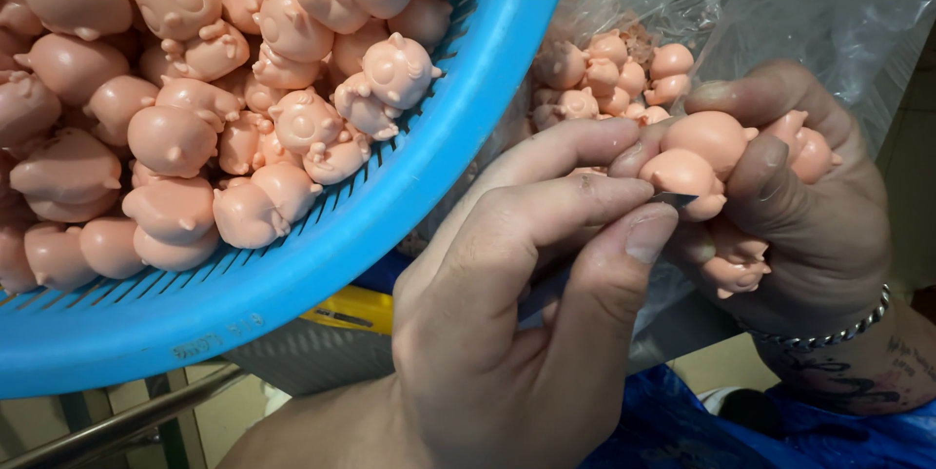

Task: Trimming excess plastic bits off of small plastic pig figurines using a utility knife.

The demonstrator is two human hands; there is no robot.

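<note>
My right hand [829,225] cups several small pink rubber animal figures, its thumb pressed on one of them [687,175]. My left hand [507,303] pinches a small thin grey blade [680,200] between thumb and fingers. The blade's tip touches the underside of that figure. Both hands meet at the centre right of the head view. A metal chain bracelet [829,337] circles my right wrist.
A large blue slotted plastic basket [292,284] heaped with the same pink figures [195,89] fills the left. A clear plastic bag [809,1] behind my hands holds more figures [604,79]. A yellow object [356,311] sits under the basket rim, and blue fabric [682,430] lies below.
</note>
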